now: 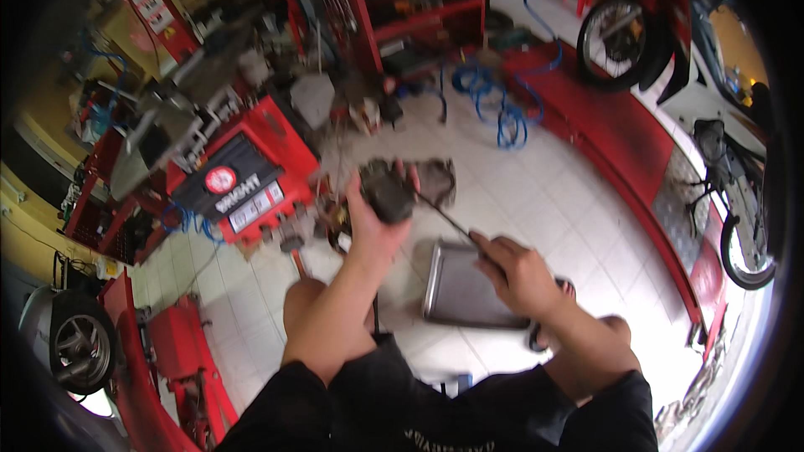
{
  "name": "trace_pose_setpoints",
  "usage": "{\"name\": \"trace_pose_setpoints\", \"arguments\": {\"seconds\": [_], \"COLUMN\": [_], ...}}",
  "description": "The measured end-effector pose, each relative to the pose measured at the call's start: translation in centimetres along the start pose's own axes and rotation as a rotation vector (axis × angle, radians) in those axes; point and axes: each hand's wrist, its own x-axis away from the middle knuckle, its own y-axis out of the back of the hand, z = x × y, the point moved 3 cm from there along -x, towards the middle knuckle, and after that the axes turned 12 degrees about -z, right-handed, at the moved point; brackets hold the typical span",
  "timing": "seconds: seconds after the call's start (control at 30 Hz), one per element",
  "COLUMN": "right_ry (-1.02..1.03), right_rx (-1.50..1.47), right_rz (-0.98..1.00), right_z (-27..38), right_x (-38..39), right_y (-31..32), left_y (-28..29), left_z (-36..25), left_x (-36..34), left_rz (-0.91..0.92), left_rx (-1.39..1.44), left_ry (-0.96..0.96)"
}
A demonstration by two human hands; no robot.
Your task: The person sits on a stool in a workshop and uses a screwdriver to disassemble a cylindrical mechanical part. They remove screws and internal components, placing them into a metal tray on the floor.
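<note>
A dark, blocky metal machine part (390,196) is held up in front of me by my left hand (375,230), whose fingers wrap around its sides. My right hand (517,274) is closed around the handle end of a long, thin, dark screwdriver-like tool (444,215). The tool slants up and left, its far end close to the machine part; blur hides whether they touch. Below and beside my right hand, a shallow metal tray (433,282) lies on the floor. Behind the held part, a greyish, irregular object (438,181) sits on the tiles.
At the left stands a red and black workshop machine (276,146) cluttered with metal parts. A red lift platform (603,134) runs along the right, with motorcycles (624,38) beyond. Coiled blue hose (511,121) lies ahead, near red shelving (419,21). A loose wheel (82,343) stands far left.
</note>
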Motion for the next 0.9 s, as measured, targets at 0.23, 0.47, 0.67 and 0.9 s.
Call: {"name": "trace_pose_setpoints", "arguments": {"seconds": [0.23,0.47,0.67,0.9], "right_ry": [-0.026,-0.003,-0.019,0.03], "right_rx": [0.042,0.079,0.112,0.152], "right_rz": [0.007,-0.017,-0.025,-0.058], "right_z": [-0.6,-0.2,-0.3,0.6], "right_x": [0.4,1.0,0.8,0.4], "right_y": [-1.1,-1.1,-0.9,-1.3], "left_y": [0.3,0.6,0.4,1.0], "left_z": [0.2,0.0,0.2,-0.4], "left_x": [0.2,0.4,0.2,0.0], "left_rz": [0.039,0.072,0.101,0.145], "left_rx": [-0.047,-0.027,-0.037,-0.082], "left_ry": [0.051,0.075,0.108,0.167]}}
